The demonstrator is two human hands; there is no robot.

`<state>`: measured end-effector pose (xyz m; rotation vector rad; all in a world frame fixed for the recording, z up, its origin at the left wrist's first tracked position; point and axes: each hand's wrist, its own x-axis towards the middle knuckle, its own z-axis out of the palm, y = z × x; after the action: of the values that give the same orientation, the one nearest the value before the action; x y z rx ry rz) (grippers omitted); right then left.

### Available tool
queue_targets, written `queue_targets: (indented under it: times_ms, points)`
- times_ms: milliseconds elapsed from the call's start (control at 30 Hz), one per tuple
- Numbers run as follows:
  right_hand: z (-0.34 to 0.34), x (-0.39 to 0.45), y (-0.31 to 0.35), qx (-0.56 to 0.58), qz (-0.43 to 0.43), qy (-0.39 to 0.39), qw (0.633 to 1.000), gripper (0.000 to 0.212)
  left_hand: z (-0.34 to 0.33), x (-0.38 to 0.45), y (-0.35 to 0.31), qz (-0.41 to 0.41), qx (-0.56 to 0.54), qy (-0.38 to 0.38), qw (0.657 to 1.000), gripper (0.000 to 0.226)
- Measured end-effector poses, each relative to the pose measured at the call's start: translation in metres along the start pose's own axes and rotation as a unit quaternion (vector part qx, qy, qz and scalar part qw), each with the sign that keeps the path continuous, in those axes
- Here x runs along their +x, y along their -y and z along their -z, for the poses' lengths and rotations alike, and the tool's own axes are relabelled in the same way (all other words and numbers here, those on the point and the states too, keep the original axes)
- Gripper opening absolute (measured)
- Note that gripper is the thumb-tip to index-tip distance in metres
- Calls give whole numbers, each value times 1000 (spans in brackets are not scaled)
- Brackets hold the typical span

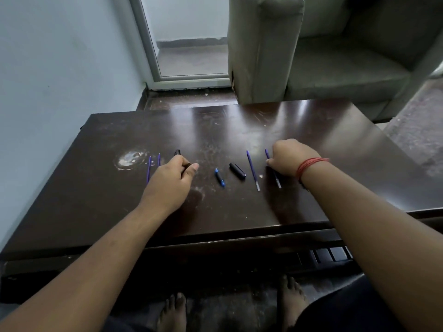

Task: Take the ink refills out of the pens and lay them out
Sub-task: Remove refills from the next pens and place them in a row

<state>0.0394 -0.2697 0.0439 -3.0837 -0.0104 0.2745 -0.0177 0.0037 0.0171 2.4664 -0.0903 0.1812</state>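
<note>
My left hand (171, 177) grips a black pen barrel (177, 152) that lies on the dark table (239, 212). Two blue ink refills (149, 168) lie side by side just left of that hand. My right hand (291, 157) pinches another blue refill (277, 180) that lies flat on the table. A further refill (253, 170) lies to its left. Between the hands rest a blue pen piece (219, 177) and a black pen cap (237, 171).
A grey-green armchair (311, 56) stands past the table's far edge. A light blue wall (60, 68) runs along the left side. A pale smudge (130, 159) marks the table near the left refills. Bare feet (291, 303) show below the near edge.
</note>
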Motion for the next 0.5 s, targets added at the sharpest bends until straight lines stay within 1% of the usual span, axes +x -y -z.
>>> queue_targets:
  times_ms: [67, 100, 267, 400, 500]
  points:
    - [-4, 5, 3, 1, 1, -1, 1000, 15, -2, 0, 1, -5, 7, 2, 1000, 25]
    - [-5, 8, 4, 1, 0, -2, 1000, 14, -2, -1, 1, -7, 12, 2, 1000, 25]
    - [-1, 8, 10, -14, 6, 23, 1000, 31, -2, -3, -1, -28, 12, 4, 1000, 21]
    - [1, 4, 12, -24, 14, 30, 999, 31, -2, -5, -6, -43, -3, 8, 999, 20]
    - [5, 0, 14, -17, 19, 4, 1000, 33, -2, -6, -9, -55, -4, 11, 998, 20]
